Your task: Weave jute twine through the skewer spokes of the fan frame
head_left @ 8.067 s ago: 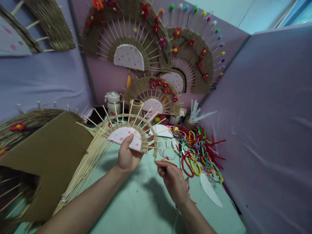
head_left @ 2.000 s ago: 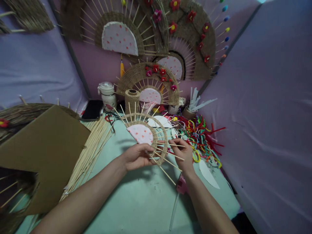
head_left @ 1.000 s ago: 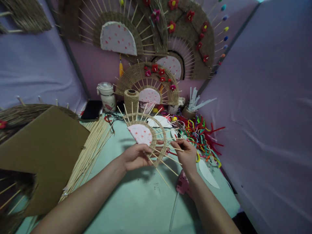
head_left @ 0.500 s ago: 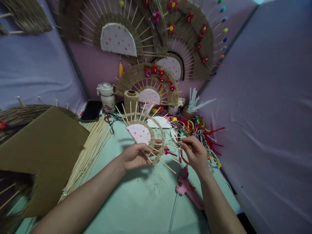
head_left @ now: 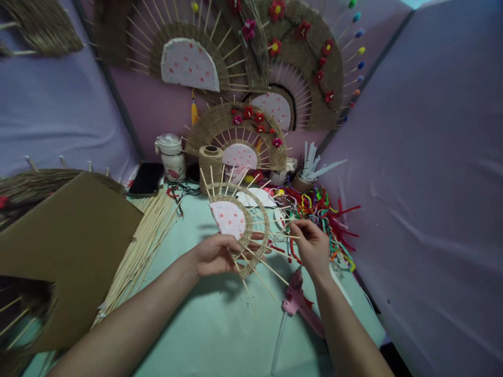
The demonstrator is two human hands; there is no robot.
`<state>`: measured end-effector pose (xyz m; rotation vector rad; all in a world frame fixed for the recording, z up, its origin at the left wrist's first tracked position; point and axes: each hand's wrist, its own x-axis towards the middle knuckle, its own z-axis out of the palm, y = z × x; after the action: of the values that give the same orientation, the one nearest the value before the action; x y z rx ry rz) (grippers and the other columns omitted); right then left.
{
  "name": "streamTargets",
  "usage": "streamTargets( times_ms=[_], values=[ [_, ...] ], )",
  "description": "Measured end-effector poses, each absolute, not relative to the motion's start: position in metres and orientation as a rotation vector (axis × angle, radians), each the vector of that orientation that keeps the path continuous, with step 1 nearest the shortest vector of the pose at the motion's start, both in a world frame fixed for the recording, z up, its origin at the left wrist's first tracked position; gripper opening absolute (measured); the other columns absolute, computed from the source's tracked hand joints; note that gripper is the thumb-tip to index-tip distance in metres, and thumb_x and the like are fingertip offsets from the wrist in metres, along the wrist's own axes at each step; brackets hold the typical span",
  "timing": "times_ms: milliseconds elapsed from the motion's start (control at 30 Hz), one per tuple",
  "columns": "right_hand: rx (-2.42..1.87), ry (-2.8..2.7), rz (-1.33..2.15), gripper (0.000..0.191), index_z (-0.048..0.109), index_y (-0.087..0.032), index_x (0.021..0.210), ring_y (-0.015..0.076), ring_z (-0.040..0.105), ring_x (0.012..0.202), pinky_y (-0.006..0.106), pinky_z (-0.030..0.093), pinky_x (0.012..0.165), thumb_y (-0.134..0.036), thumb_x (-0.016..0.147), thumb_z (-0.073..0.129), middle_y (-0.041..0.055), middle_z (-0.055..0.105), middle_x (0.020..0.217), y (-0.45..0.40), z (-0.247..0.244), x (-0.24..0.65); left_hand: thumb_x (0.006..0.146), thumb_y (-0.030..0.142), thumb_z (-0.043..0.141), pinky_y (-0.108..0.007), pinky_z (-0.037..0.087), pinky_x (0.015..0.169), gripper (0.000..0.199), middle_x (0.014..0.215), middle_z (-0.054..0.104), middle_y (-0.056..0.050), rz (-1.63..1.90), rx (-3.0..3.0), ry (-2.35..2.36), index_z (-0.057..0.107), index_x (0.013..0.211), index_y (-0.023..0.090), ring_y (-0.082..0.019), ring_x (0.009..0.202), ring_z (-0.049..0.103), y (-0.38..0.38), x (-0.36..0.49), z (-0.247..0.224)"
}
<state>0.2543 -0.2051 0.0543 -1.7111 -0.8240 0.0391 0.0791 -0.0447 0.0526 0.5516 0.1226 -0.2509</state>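
Note:
A small half-round fan frame [head_left: 247, 230] of thin sticks and woven twine rests tilted in my left hand [head_left: 218, 254]. My left thumb is on its near face and the fingers are behind it, partly hidden. White cloth with pink dots [head_left: 228, 219] covers its centre. Two twine bands curve around that, and bare stick tips stick out beyond them. Just right of the frame, my right hand [head_left: 310, 243] is closed in a pinch by the stick tips. Whatever lies between its fingertips is too small to make out.
A pink glue gun [head_left: 298, 301] lies below my right hand. Loose sticks [head_left: 145, 241] and brown cardboard [head_left: 74, 246] are at left. Behind stand a twine spool [head_left: 211, 165], a lidded jar [head_left: 172, 159] and finished fans [head_left: 204, 125]. Colourful pipe cleaners [head_left: 330, 214] heap at right.
The fan frame has turned clockwise in my left hand and shifted slightly right. My right hand has moved a little left and stays pinched.

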Motion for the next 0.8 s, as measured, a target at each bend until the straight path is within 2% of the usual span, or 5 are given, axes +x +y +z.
streamTargets(
  times_ms=[233, 500, 600, 700, 800],
  values=[
    [-1.622, -0.711, 0.169, 0.023, 0.056, -0.017, 0.068, 0.0099, 0.043, 0.052, 0.022, 0.036, 0.048, -0.038, 0.077, 0.062, -0.0032, 0.050, 0.058, -0.181, 0.049, 0.234, 0.065, 0.008, 0.048, -0.033, 0.040, 0.090, 0.048, 0.103, 0.068, -0.014, -0.288, 0.581, 0.062, 0.059, 0.112, 0.007, -0.024, 0.102, 0.061, -0.055, 0.081, 0.051],
    [-1.564, -0.666, 0.171, 0.024, 0.057, -0.017, 0.073, 0.0090, 0.038, 0.049, 0.021, 0.030, 0.045, -0.041, 0.076, 0.062, -0.0056, 0.044, 0.055, -0.178, 0.047, 0.240, 0.060, 0.003, 0.044, -0.028, 0.041, 0.090, 0.049, 0.104, 0.067, -0.015, -0.184, 0.574, 0.016, 0.061, 0.107, 0.002, -0.021, 0.103, 0.061, -0.053, 0.083, 0.051],
    [-1.576, -0.695, 0.213, 0.023, 0.056, -0.018, 0.070, 0.0087, 0.037, 0.049, 0.022, 0.030, 0.045, -0.039, 0.075, 0.063, -0.0055, 0.044, 0.055, -0.180, 0.051, 0.240, 0.060, 0.002, 0.045, -0.032, 0.045, 0.085, 0.055, 0.107, 0.066, -0.014, -0.162, 0.585, 0.040, 0.058, 0.114, 0.007, -0.023, 0.099, 0.063, -0.054, 0.082, 0.052],
    [-1.611, -0.720, 0.209, 0.022, 0.058, -0.017, 0.070, 0.0088, 0.037, 0.049, 0.022, 0.031, 0.045, -0.037, 0.076, 0.062, -0.0045, 0.045, 0.055, -0.183, 0.055, 0.240, 0.061, 0.000, 0.044, -0.041, 0.045, 0.086, 0.067, 0.114, 0.064, -0.013, -0.148, 0.590, 0.033, 0.050, 0.126, 0.014, -0.025, 0.096, 0.064, -0.054, 0.081, 0.052],
    [-1.631, -0.738, 0.165, 0.020, 0.061, -0.017, 0.073, 0.0097, 0.040, 0.052, 0.022, 0.034, 0.048, -0.036, 0.076, 0.062, -0.0033, 0.048, 0.057, -0.185, 0.056, 0.241, 0.061, 0.000, 0.044, -0.044, 0.044, 0.087, 0.072, 0.116, 0.063, -0.013, -0.183, 0.589, 0.011, 0.044, 0.131, 0.015, -0.026, 0.097, 0.064, -0.051, 0.080, 0.051]
  ],
)
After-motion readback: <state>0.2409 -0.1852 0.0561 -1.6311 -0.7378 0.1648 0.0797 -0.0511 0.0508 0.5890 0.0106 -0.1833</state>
